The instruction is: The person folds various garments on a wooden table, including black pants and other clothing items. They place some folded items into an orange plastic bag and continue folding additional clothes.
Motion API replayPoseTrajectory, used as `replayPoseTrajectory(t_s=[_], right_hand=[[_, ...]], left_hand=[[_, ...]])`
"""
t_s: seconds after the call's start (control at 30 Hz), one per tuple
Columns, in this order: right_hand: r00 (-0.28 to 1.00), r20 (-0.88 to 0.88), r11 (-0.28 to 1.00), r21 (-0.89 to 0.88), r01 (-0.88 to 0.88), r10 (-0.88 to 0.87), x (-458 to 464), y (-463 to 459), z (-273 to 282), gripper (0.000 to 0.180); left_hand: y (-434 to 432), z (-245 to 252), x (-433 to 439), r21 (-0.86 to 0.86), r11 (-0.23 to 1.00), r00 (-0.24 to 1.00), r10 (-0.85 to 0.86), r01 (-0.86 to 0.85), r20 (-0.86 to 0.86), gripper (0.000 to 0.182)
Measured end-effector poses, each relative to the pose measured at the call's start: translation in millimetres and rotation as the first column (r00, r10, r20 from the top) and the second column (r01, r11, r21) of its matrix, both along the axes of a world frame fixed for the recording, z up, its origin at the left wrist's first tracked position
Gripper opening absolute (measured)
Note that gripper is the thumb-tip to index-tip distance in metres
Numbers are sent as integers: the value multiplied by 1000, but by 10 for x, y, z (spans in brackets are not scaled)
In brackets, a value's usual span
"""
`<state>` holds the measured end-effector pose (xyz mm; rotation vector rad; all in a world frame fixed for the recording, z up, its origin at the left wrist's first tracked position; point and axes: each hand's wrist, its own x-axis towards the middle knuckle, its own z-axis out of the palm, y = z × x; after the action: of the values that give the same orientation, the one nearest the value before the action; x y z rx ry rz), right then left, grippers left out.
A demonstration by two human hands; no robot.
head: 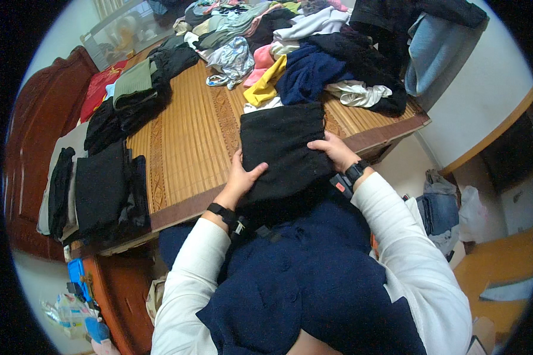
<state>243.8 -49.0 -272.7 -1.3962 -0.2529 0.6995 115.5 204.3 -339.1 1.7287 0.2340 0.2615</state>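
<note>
A folded black garment lies between my hands at the near edge of a bed covered with a bamboo mat. My left hand grips its left side, thumb on top. On its right side my right hand holds the edge, thumb also on top. The fingers beneath the cloth are hidden. Just beyond the garment lie a yellow cloth, a navy garment and a white cloth, part of a loose heap.
Folded dark clothes are stacked at the bed's left, with a green garment behind them. A carved wooden headboard stands beyond. Folded jeans and a plastic bag lie low at the right. The wooden bed edge runs before me.
</note>
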Motion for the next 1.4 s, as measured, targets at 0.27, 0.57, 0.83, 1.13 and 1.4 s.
replayPoseTrajectory(t_s=[0.27, 0.57, 0.83, 1.13, 1.4], right_hand=[[786, 370, 849, 400, 346, -495, 239, -801, 370, 41], [666, -74, 669, -131, 731, -742, 552, -1334, -607, 45], [720, 102, 722, -21, 691, -686, 368, -960, 277, 32], [996, 54, 942, 326, -79, 65, 157, 946, 1041, 8], [973, 19, 859, 466, -213, 231, 436, 3129, 572, 13]], left_hand=[[496, -57, 168, 421, 907, 1000, 24, -14, -18, 89], [851, 319, -239, 649, 690, 682, 307, 321, -664, 107], [929, 345, -368, 600, 685, 648, 242, 414, -723, 116], [1119, 426, -660, 605, 732, 487, 424, 313, -764, 139], [1185, 430, -739, 556, 783, 490, 381, 279, -784, 140]])
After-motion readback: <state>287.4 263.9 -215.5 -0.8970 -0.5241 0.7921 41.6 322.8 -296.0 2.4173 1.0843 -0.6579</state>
